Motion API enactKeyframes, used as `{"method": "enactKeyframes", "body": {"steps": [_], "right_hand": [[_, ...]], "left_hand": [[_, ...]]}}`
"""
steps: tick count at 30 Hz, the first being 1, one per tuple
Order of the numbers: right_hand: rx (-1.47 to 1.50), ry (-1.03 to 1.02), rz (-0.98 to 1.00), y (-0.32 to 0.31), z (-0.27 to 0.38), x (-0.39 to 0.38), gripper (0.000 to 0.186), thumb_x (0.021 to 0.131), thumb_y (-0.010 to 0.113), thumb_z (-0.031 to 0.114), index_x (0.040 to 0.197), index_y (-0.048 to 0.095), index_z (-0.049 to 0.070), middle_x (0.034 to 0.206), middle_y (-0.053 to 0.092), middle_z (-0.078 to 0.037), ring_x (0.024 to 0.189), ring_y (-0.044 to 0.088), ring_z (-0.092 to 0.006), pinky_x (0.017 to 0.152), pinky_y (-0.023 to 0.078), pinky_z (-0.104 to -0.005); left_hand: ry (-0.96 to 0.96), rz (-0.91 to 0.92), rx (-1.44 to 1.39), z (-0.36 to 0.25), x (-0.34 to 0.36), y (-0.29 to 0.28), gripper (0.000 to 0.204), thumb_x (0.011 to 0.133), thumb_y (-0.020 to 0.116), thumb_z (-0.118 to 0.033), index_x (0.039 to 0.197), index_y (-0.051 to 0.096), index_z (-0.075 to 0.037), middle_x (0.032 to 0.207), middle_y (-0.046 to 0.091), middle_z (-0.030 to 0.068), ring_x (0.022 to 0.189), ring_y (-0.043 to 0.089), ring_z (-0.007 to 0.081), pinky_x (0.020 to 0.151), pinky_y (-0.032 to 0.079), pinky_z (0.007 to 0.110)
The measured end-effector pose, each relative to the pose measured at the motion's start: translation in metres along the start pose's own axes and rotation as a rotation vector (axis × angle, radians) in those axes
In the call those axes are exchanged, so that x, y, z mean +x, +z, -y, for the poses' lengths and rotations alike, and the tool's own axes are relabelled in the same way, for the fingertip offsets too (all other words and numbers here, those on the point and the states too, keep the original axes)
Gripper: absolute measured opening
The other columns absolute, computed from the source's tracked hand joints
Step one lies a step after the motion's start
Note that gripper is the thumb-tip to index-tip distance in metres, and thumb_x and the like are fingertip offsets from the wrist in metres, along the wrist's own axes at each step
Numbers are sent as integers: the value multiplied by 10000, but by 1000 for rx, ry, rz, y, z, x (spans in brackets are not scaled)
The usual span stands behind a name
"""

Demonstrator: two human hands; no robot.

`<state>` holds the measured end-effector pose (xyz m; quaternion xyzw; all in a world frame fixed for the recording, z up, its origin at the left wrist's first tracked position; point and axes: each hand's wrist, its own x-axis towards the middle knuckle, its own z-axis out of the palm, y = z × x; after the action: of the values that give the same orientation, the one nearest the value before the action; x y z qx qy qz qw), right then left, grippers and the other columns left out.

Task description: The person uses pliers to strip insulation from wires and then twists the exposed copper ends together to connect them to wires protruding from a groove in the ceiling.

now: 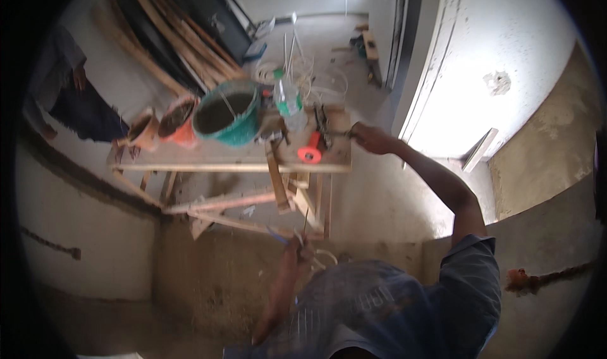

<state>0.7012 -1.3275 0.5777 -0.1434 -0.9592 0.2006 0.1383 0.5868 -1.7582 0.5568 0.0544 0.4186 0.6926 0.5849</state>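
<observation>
Apparently, the left hand grips a white cable short of the counter, fingers closed, presumably for control; the right hand is at a dark tool on it, grip undeterminable.

Three buckets — two orange, one teal — one bottle
</observation>
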Motion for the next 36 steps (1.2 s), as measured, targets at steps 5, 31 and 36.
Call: {"method": "enactKeyframes", "body": {"steps": [5,31,36], "right_hand": [[1124,409,-143,-33,81,-87,379,998,468,415,1122,492,58,1021,629,-119,879,651,-194,658,530,-345],[1461,767,-315,62,308,-283,326,910,638,259,1166,595,62,1196,632,-93,1109,573,-163,937,445,-330],[1138,720,-407,61,372,-292,379,921,618,345,1187,590,76,1084,638,-40,1006,559,-152,881,444,-332]], "left_hand": [[34,72,31,-10,5,22,261,1008,468,-326,992,532,-74,546,401,-16,503,401,104,597,417,294],[-184,423,458,-5,-19,79,211,989,527,-203,1085,567,-20,610,441,-23,437,344,48,437,299,211],[-241,554,488,-17,-47,58,196,991,522,-192,1083,560,-22,608,425,-36,452,338,39,428,286,205]]}}
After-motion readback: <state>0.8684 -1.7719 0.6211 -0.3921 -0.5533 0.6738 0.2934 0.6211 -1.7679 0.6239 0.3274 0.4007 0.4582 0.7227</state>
